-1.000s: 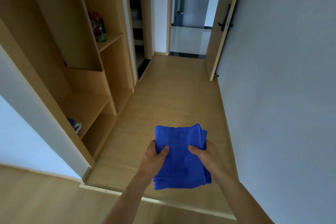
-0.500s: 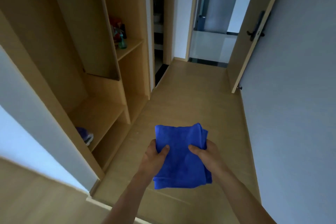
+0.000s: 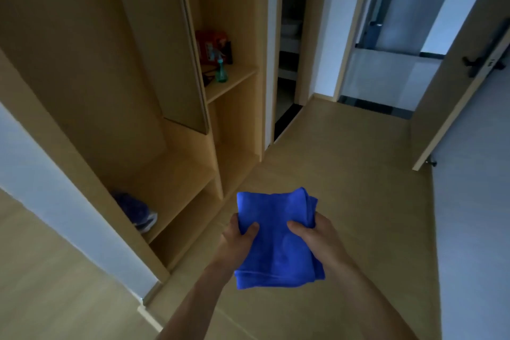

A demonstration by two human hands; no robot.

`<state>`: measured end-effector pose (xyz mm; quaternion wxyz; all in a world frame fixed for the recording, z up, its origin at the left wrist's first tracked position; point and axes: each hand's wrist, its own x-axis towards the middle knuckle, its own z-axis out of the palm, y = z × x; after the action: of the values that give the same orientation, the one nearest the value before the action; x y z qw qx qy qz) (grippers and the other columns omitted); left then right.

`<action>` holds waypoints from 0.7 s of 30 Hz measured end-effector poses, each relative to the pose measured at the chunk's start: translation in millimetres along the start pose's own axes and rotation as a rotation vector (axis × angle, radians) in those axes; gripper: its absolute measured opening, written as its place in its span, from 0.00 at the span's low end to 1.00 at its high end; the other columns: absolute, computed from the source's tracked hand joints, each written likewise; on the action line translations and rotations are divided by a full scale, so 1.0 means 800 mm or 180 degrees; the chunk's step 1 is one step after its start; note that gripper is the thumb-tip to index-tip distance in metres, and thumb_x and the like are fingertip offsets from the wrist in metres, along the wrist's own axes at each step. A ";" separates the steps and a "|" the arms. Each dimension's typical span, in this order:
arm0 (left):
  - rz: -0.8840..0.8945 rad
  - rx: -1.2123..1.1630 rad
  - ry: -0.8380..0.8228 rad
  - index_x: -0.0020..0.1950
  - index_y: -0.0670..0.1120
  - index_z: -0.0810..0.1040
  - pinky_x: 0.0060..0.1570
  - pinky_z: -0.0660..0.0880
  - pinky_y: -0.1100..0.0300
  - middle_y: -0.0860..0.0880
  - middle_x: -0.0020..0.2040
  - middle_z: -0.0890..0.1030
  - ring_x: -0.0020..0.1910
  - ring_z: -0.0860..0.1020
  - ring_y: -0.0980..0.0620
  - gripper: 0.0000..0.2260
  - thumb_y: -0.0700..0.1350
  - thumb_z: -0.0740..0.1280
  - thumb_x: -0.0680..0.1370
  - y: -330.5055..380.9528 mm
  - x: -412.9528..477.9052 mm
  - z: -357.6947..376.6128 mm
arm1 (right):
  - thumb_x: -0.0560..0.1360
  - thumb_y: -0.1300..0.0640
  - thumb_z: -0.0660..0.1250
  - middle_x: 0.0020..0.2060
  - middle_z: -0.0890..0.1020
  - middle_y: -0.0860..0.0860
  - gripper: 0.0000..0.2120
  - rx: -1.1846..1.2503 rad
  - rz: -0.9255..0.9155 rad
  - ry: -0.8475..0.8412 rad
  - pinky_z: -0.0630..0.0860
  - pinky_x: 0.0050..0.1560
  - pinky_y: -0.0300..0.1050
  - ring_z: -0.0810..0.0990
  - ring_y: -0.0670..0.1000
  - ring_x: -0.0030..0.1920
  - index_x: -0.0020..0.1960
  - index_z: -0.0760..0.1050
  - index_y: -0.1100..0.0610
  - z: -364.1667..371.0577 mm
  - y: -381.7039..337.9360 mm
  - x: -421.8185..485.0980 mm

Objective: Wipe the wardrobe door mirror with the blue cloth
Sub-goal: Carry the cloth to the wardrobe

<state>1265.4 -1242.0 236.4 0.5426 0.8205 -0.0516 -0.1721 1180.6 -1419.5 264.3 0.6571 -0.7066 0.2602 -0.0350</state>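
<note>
I hold a folded blue cloth (image 3: 276, 246) low in front of me with both hands, over the wooden floor. My left hand (image 3: 236, 241) grips its left edge with the thumb on top. Its right edge sits in my right hand (image 3: 318, 241), held the same way. Up on the left, inside the open wooden wardrobe (image 3: 82, 77), hangs a tall door panel (image 3: 165, 44) with a thin metallic edge. Its face shows only wood tones from this slant, so I cannot tell for sure that it is the mirror. Both hands are well below and to the right of it.
A wardrobe shelf carries a red box (image 3: 211, 44) and a teal spray bottle (image 3: 220, 72). A blue and white bundle (image 3: 138, 211) lies on a lower shelf. An open wooden room door (image 3: 455, 96) stands at the right beside a grey wall, with a doorway (image 3: 386, 36) ahead.
The view has moved forward and tilted, so the wardrobe and its hanging panel look nearer and larger. Both hands keep the same hold on the cloth.
</note>
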 end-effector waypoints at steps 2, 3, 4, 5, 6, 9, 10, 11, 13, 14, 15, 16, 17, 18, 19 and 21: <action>-0.0078 -0.0065 0.0090 0.56 0.50 0.76 0.39 0.73 0.68 0.55 0.49 0.82 0.47 0.80 0.60 0.06 0.49 0.68 0.81 0.011 0.017 0.016 | 0.77 0.58 0.71 0.46 0.87 0.47 0.07 -0.0031 -0.0046 -0.0118 0.83 0.49 0.50 0.86 0.48 0.47 0.54 0.80 0.51 -0.019 -0.010 0.026; -0.0119 -0.0093 0.0124 0.56 0.51 0.76 0.41 0.74 0.65 0.54 0.49 0.82 0.47 0.80 0.59 0.06 0.50 0.68 0.81 0.016 0.024 0.023 | 0.77 0.58 0.71 0.46 0.87 0.47 0.07 -0.0037 -0.0056 -0.0157 0.83 0.48 0.48 0.87 0.47 0.46 0.54 0.81 0.51 -0.027 -0.016 0.038; -0.0154 -0.0127 0.0146 0.55 0.51 0.76 0.42 0.76 0.63 0.53 0.49 0.82 0.47 0.81 0.57 0.06 0.50 0.69 0.81 0.021 0.031 0.028 | 0.76 0.58 0.71 0.45 0.87 0.47 0.06 -0.0035 -0.0062 -0.0195 0.82 0.48 0.48 0.87 0.47 0.46 0.53 0.81 0.50 -0.034 -0.021 0.050; -0.0182 -0.0158 0.0159 0.56 0.50 0.76 0.44 0.77 0.61 0.52 0.50 0.82 0.48 0.81 0.56 0.07 0.50 0.69 0.81 0.025 0.038 0.033 | 0.76 0.58 0.71 0.45 0.87 0.47 0.06 -0.0040 -0.0066 -0.0231 0.83 0.48 0.48 0.86 0.47 0.46 0.53 0.81 0.50 -0.039 -0.024 0.060; -0.0192 -0.0177 0.0172 0.57 0.50 0.76 0.44 0.77 0.62 0.52 0.50 0.82 0.48 0.81 0.55 0.08 0.50 0.69 0.81 0.029 0.046 0.037 | 0.76 0.58 0.71 0.45 0.87 0.47 0.06 -0.0049 -0.0077 -0.0259 0.83 0.48 0.48 0.86 0.46 0.46 0.52 0.81 0.50 -0.043 -0.027 0.071; -0.0129 -0.0219 0.0239 0.56 0.51 0.75 0.37 0.73 0.73 0.55 0.50 0.82 0.47 0.80 0.60 0.06 0.49 0.69 0.81 0.042 0.075 0.046 | 0.77 0.58 0.70 0.45 0.87 0.46 0.06 -0.0038 -0.0078 -0.0296 0.82 0.48 0.47 0.86 0.45 0.46 0.53 0.81 0.50 -0.050 -0.033 0.103; -0.0118 -0.0221 0.0265 0.56 0.51 0.75 0.36 0.73 0.74 0.55 0.50 0.82 0.47 0.80 0.61 0.06 0.48 0.69 0.81 0.045 0.085 0.048 | 0.77 0.58 0.70 0.45 0.87 0.46 0.06 -0.0046 -0.0068 -0.0306 0.82 0.49 0.48 0.86 0.45 0.46 0.53 0.81 0.50 -0.051 -0.035 0.114; -0.0120 -0.0231 0.0280 0.56 0.51 0.75 0.36 0.73 0.73 0.55 0.50 0.82 0.47 0.80 0.61 0.06 0.48 0.69 0.81 0.047 0.095 0.049 | 0.77 0.58 0.70 0.45 0.87 0.47 0.06 -0.0072 -0.0064 -0.0314 0.83 0.50 0.50 0.86 0.46 0.46 0.53 0.81 0.50 -0.052 -0.037 0.126; -0.0130 -0.0291 0.0279 0.57 0.51 0.75 0.38 0.74 0.71 0.55 0.52 0.82 0.48 0.80 0.60 0.07 0.49 0.69 0.81 0.051 0.117 0.051 | 0.77 0.58 0.70 0.45 0.87 0.49 0.06 -0.0137 -0.0054 -0.0334 0.83 0.53 0.54 0.86 0.48 0.46 0.53 0.81 0.51 -0.051 -0.044 0.152; -0.0149 -0.0316 0.0279 0.57 0.51 0.75 0.40 0.76 0.69 0.54 0.52 0.82 0.48 0.81 0.59 0.07 0.49 0.69 0.81 0.052 0.130 0.052 | 0.77 0.57 0.70 0.45 0.87 0.49 0.05 -0.0166 -0.0044 -0.0340 0.83 0.53 0.54 0.86 0.48 0.46 0.52 0.81 0.51 -0.050 -0.047 0.166; -0.0180 -0.0335 0.0292 0.57 0.51 0.75 0.42 0.77 0.65 0.53 0.52 0.82 0.49 0.81 0.57 0.07 0.49 0.69 0.81 0.053 0.144 0.052 | 0.77 0.56 0.70 0.45 0.87 0.48 0.05 -0.0200 -0.0034 -0.0341 0.83 0.53 0.54 0.86 0.48 0.46 0.52 0.81 0.51 -0.048 -0.051 0.181; -0.0207 -0.0351 0.0311 0.57 0.51 0.75 0.45 0.79 0.62 0.53 0.52 0.82 0.49 0.81 0.56 0.08 0.49 0.70 0.80 0.054 0.158 0.052 | 0.77 0.56 0.70 0.44 0.87 0.48 0.05 -0.0240 -0.0023 -0.0342 0.83 0.53 0.54 0.86 0.48 0.46 0.52 0.81 0.50 -0.046 -0.056 0.196; -0.0214 -0.0353 0.0332 0.58 0.50 0.75 0.46 0.79 0.60 0.52 0.52 0.82 0.49 0.81 0.55 0.09 0.49 0.70 0.80 0.055 0.175 0.051 | 0.77 0.55 0.70 0.44 0.87 0.48 0.04 -0.0279 -0.0010 -0.0348 0.83 0.53 0.54 0.86 0.47 0.45 0.51 0.81 0.50 -0.044 -0.060 0.212; -0.0202 -0.0338 0.0344 0.58 0.49 0.76 0.46 0.78 0.61 0.52 0.51 0.82 0.49 0.81 0.56 0.09 0.49 0.70 0.80 0.056 0.192 0.051 | 0.77 0.54 0.70 0.44 0.87 0.47 0.04 -0.0306 0.0002 -0.0359 0.83 0.53 0.54 0.86 0.47 0.45 0.51 0.81 0.50 -0.041 -0.065 0.229; -0.0186 -0.0326 0.0350 0.58 0.49 0.75 0.43 0.76 0.65 0.53 0.51 0.82 0.48 0.80 0.58 0.09 0.49 0.70 0.80 0.058 0.210 0.050 | 0.77 0.53 0.70 0.44 0.87 0.47 0.04 -0.0329 0.0015 -0.0369 0.83 0.53 0.54 0.86 0.48 0.46 0.51 0.81 0.50 -0.037 -0.070 0.248; -0.0158 -0.0334 0.0382 0.56 0.50 0.75 0.37 0.72 0.73 0.55 0.49 0.81 0.45 0.79 0.62 0.08 0.49 0.71 0.80 0.065 0.245 0.047 | 0.77 0.53 0.70 0.44 0.87 0.48 0.04 -0.0391 0.0044 -0.0395 0.83 0.53 0.54 0.86 0.48 0.45 0.51 0.81 0.50 -0.030 -0.085 0.285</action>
<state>1441.6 -1349.5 225.8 0.5825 0.8009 0.0104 -0.1385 1389.4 -1535.9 265.1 0.6276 -0.7446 0.2255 0.0294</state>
